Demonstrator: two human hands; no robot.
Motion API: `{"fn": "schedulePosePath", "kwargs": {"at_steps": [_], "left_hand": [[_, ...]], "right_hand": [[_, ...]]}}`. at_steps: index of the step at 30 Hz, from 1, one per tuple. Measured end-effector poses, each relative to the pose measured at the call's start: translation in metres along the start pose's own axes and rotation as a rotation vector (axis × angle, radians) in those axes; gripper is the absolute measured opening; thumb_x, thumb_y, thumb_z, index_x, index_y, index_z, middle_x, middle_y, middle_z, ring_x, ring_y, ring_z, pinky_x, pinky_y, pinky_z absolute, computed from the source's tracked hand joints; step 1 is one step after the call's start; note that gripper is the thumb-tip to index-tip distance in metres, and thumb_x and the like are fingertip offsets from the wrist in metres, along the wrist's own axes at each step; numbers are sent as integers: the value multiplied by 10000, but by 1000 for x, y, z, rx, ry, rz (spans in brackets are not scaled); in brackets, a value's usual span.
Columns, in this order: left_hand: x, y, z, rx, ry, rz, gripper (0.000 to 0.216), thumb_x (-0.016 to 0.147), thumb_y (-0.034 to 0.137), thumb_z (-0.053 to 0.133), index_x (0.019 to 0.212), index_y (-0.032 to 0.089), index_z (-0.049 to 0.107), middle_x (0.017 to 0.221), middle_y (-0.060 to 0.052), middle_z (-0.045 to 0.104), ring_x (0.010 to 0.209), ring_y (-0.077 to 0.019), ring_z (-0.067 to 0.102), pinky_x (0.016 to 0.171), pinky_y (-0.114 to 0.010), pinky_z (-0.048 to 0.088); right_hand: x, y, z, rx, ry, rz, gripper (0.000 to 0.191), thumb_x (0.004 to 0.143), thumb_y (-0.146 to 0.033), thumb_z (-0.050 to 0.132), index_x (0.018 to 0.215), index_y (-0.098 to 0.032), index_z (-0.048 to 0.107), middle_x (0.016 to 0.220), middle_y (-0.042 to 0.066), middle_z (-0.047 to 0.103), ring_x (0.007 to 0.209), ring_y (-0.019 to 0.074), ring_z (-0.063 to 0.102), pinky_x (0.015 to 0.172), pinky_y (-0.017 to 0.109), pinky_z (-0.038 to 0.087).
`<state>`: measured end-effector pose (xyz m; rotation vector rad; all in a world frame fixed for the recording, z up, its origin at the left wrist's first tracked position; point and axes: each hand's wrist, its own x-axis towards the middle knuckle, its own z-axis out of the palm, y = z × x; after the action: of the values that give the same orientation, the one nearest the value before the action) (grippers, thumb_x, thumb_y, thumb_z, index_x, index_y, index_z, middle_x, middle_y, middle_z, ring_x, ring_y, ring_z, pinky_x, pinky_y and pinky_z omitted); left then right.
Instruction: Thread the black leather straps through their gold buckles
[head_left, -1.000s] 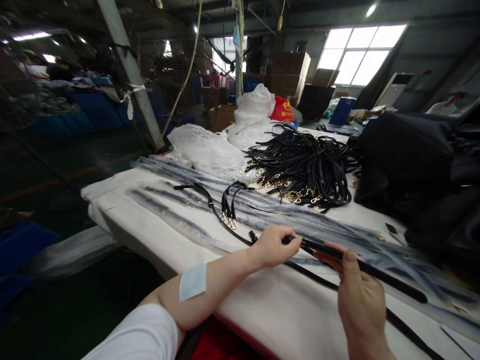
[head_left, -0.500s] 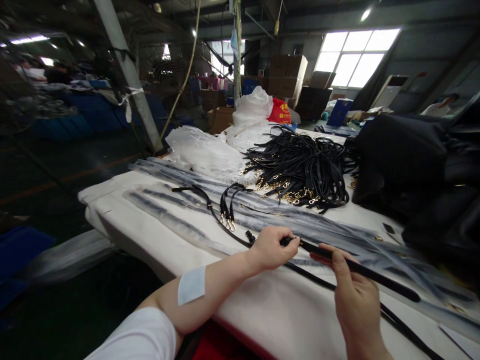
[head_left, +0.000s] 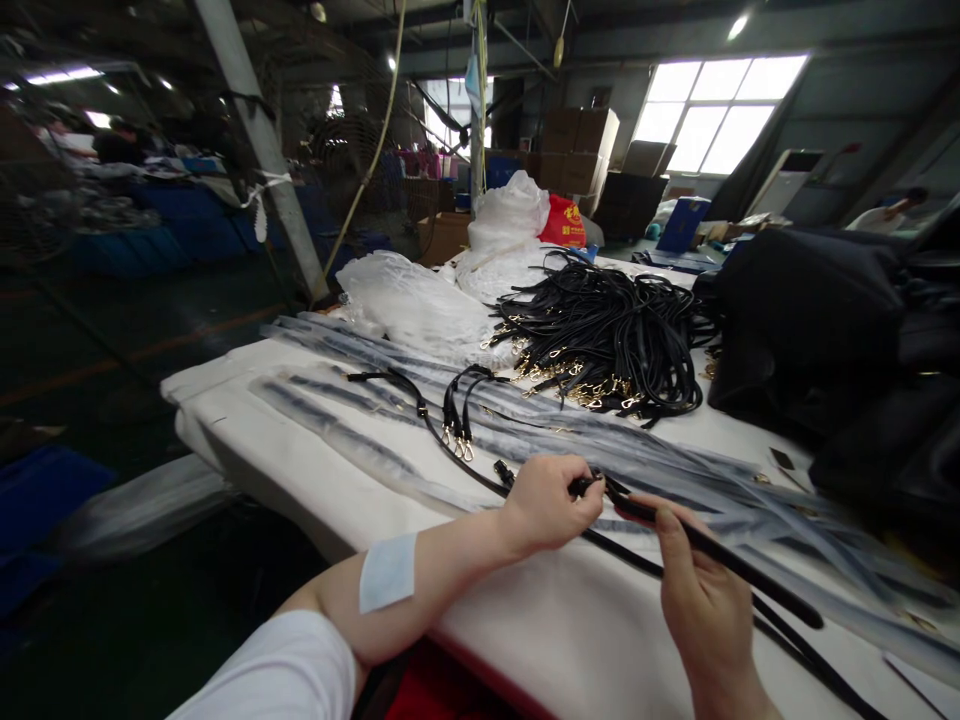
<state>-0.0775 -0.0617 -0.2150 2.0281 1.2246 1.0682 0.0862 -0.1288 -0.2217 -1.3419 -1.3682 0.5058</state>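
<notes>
My left hand [head_left: 551, 503] is closed in a pinch on the near end of a black strap [head_left: 750, 575], where a small clasp sits. My right hand [head_left: 701, 600] grips the same strap a little further along, thumb on top. The strap runs off to the lower right over the white table [head_left: 570, 620]. A second black strap [head_left: 442, 435] with gold clips lies just beyond my left hand. Long clear plastic sleeves [head_left: 352, 440] lie in rows across the table.
A big pile of black straps with gold hooks [head_left: 607, 345] sits mid-table. White plastic bags [head_left: 420, 300] lie behind it, black bags [head_left: 832, 330] at the right. The table's left edge [head_left: 225, 440] drops to a dark floor. A person [head_left: 889, 212] sits far right.
My right hand has slid slightly toward me and down along the strap, and the strap now bends near the clasp. My left hand has stayed in place.
</notes>
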Motion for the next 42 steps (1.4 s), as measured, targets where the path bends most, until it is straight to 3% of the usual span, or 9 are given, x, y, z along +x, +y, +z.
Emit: {"fn": "schedulePosePath", "kwargs": {"at_steps": [6, 11, 16, 19, 23, 29, 36, 39, 42], "left_hand": [[-6, 0, 8, 197, 71, 57, 256, 890, 353, 490, 694, 193, 535, 633, -22, 596, 601, -152, 518, 567, -285, 297], [-8, 0, 15, 95, 49, 108, 247, 947, 311, 390, 807, 186, 549, 713, -41, 631, 659, -168, 574, 611, -287, 360], [-10, 5, 11, -101, 23, 154, 219, 942, 287, 390, 812, 184, 532, 719, -32, 615, 659, -155, 576, 620, -266, 400], [-11, 7, 6, -204, 11, 148, 156, 880, 262, 479, 992, 165, 527, 700, -5, 590, 590, -135, 551, 570, -243, 405], [-9, 5, 3, -203, -57, 186, 428, 804, 235, 578, 1208, 128, 489, 617, 49, 526, 494, -113, 485, 515, -228, 393], [-3, -5, 5, -190, -224, 274, 376, 868, 267, 554, 1230, 173, 600, 1013, -72, 717, 755, -160, 654, 701, -256, 509], [-3, -3, 5, -138, -265, 194, 319, 855, 319, 614, 1120, 143, 641, 971, -89, 717, 761, -180, 650, 727, -277, 514], [-5, -2, 6, -140, -278, 216, 323, 860, 332, 626, 1125, 149, 646, 929, -76, 714, 757, -176, 646, 712, -267, 500], [-7, -3, 9, -163, -257, 191, 351, 841, 336, 668, 1140, 155, 633, 927, -66, 709, 739, -159, 634, 685, -249, 483]], "right_hand": [[-1, 4, 3, -54, -110, -10, 326, 977, -442, 479, 1091, -221, 691, 898, 53, 742, 873, 222, 718, 773, 323, 581], [-1, -1, 1, 9, -88, -34, 311, 995, -406, 457, 1084, -202, 675, 874, 55, 736, 805, 217, 725, 725, 332, 586], [-4, -2, 4, -40, -13, -283, 228, 985, -268, 486, 1101, -221, 677, 1018, 56, 727, 896, 199, 716, 756, 306, 580], [-6, -4, 7, -68, 35, -386, 241, 964, -197, 507, 1139, -234, 669, 1066, 45, 716, 1004, 195, 683, 887, 324, 542], [-7, -10, 8, 66, 171, -327, 241, 979, -220, 478, 1154, -208, 643, 1191, 90, 665, 1132, 245, 625, 1008, 439, 471], [-3, -12, 3, 96, 191, -176, 273, 992, -307, 468, 1155, -180, 647, 1073, 94, 693, 960, 231, 675, 973, 459, 468], [0, -4, 4, 245, 269, -82, 181, 936, -304, 557, 1044, -206, 664, 1045, 70, 677, 945, 233, 650, 898, 414, 466], [0, -2, 2, 319, 245, -55, 195, 911, -299, 585, 1078, -221, 650, 1005, 50, 650, 899, 211, 618, 867, 389, 453], [-1, -1, -3, 209, 131, -97, 394, 964, -488, 431, 1177, -213, 618, 925, 52, 598, 840, 212, 550, 785, 372, 432]]}}
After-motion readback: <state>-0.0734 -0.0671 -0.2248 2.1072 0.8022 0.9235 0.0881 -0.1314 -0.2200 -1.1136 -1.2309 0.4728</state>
